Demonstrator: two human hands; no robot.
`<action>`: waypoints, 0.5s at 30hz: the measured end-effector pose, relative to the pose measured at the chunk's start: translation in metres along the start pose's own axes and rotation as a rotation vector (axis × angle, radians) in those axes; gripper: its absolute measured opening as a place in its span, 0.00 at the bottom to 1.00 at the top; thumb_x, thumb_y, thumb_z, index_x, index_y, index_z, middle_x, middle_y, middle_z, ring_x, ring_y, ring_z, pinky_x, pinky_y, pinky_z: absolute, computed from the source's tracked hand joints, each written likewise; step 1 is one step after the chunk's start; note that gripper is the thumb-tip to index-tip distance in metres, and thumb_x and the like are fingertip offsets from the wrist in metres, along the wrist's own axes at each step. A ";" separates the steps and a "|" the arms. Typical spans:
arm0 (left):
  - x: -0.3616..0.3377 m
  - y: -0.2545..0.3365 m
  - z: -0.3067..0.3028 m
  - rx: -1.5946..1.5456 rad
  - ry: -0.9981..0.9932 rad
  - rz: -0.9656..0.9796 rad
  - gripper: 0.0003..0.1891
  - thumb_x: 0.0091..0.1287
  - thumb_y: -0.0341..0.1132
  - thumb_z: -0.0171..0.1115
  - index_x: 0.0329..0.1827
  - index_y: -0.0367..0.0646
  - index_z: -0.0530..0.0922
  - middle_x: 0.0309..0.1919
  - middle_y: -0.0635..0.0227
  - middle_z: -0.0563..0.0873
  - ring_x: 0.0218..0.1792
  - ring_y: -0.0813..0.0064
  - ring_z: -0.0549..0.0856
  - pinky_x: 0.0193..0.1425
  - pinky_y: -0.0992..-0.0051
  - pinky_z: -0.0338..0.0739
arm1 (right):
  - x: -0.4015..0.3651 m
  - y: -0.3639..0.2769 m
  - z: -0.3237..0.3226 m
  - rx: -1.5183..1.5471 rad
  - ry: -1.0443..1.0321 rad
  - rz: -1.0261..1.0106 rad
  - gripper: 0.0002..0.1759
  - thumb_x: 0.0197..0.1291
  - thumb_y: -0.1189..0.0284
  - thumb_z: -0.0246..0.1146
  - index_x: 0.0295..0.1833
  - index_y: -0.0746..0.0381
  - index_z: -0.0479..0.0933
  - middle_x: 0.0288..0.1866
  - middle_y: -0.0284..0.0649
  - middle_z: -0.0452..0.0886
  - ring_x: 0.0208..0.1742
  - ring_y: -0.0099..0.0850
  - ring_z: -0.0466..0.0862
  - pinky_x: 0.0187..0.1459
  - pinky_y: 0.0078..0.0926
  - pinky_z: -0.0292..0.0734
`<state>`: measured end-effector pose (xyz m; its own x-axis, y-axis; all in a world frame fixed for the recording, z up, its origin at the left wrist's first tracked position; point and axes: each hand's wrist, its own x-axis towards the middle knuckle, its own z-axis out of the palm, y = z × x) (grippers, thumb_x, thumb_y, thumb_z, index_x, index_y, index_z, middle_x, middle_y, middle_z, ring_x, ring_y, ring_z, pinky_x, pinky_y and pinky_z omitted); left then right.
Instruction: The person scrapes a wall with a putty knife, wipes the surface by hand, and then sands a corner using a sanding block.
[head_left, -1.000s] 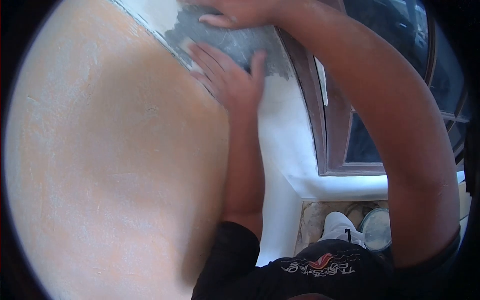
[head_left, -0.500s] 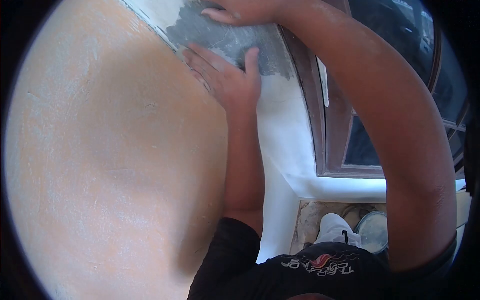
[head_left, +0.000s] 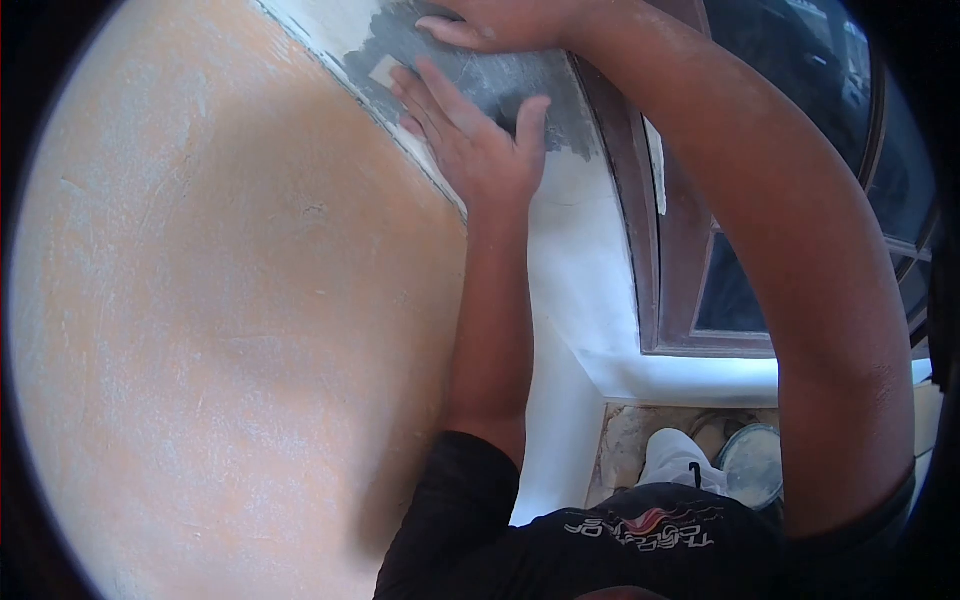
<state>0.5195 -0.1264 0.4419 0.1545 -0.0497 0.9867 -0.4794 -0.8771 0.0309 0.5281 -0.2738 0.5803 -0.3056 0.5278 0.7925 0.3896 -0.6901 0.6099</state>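
My left hand (head_left: pixel 470 140) lies flat against a white wall strip beside the window. Its fingers rest on a grey, wet-looking patch (head_left: pixel 500 85) at the corner where the white strip meets the orange wall (head_left: pixel 230 300). A small pale pad (head_left: pixel 383 70) shows under the fingertips, pressed to the wall. My right hand (head_left: pixel 495 25) reaches over from the right and sits on the top of the same grey patch. The frame's top edge cuts it off, so what it holds is hidden.
A brown wooden window frame (head_left: pixel 650 230) with dark glass runs down the right of the white strip. Below stand a white sill (head_left: pixel 690 375), a stone floor and a round pale bucket (head_left: pixel 752 465). My black shirt and light trousers fill the bottom.
My left hand has slid up and slightly right along the corner edge, and the pale pad went with it. The right hand has stayed at the top of the grey patch.
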 end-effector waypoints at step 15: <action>-0.033 0.009 0.006 0.088 -0.095 -0.080 0.61 0.61 0.75 0.58 0.83 0.36 0.47 0.81 0.32 0.41 0.81 0.31 0.42 0.77 0.31 0.41 | -0.001 0.001 0.002 -0.019 0.011 -0.012 0.22 0.64 0.56 0.60 0.55 0.59 0.79 0.70 0.46 0.75 0.76 0.42 0.69 0.77 0.57 0.56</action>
<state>0.5155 -0.1356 0.4082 0.2719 -0.0196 0.9621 -0.3855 -0.9183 0.0902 0.5310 -0.2741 0.5805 -0.3195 0.5310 0.7848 0.3695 -0.6929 0.6192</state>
